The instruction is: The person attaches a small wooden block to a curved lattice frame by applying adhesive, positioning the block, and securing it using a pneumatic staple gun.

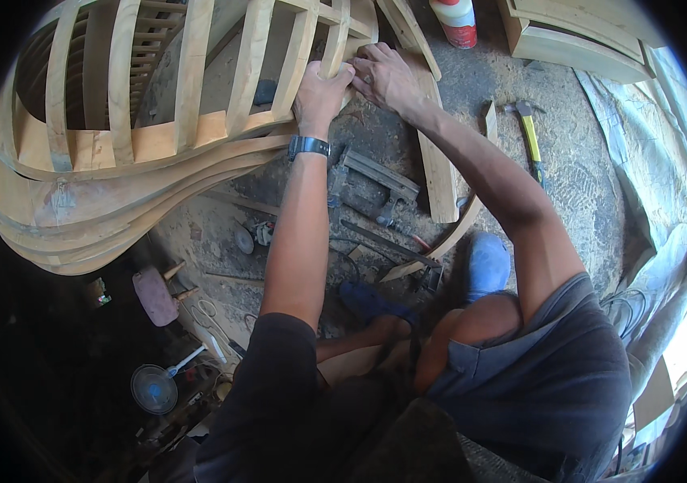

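Note:
A large curved wooden frame (146,145) with upright ribs fills the upper left. At its right end my left hand (321,98), with a dark watch (309,146) on the wrist, is closed round the lower end of a pale wooden slat (335,50). Close beside it, my right hand (386,79) has its fingers bent inward against the frame's corner. Whatever lies under those fingertips is hidden. Below the right forearm a flat wooden board (438,189) slants across the floor.
A hammer (530,137) with a yellow handle lies on the right, near a white and red bottle (456,22) and a wooden drawer box (573,40). Between my arms are a metal clamp-like tool (376,173) and a curved wood strip (440,249). A mallet (155,296) lies lower left.

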A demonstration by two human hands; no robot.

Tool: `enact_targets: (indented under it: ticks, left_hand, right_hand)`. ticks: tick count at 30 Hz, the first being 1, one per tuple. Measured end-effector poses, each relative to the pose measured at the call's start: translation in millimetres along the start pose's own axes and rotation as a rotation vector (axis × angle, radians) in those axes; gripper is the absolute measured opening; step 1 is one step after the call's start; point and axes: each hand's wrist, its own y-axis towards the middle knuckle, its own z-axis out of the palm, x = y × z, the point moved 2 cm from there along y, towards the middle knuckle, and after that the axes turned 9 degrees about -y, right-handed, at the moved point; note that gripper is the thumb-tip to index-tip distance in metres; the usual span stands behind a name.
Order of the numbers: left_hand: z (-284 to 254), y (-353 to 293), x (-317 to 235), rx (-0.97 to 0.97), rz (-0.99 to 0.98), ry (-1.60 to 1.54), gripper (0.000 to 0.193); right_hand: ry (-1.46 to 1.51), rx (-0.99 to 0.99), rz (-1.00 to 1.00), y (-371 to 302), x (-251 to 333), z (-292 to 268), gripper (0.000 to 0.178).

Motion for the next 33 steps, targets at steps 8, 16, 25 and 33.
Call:
enact_targets:
  ticks: [8, 16, 25, 33]
  left_hand:
    - [5, -4, 0, -0.017, -0.014, -0.054, 0.045]
    - [8, -2, -2, 0.003, -0.029, -0.046, 0.044]
    - [6, -4, -1, 0.000, -0.006, -0.054, 0.043]
    - [14, -7, -15, 0.017, 0.041, -0.078, 0.042]
  right_hand:
    - [0.353, 0.148, 0.051, 7, -45, -4, 0.036]
    - [0.503, 0.390, 0.110, 5, -51, 6, 0.034]
    - [0.659, 0.506, 0.184, 7, -48, 12, 0.035]
    - [0.626, 0.359, 0.082, 0, -65, 20, 0.034]
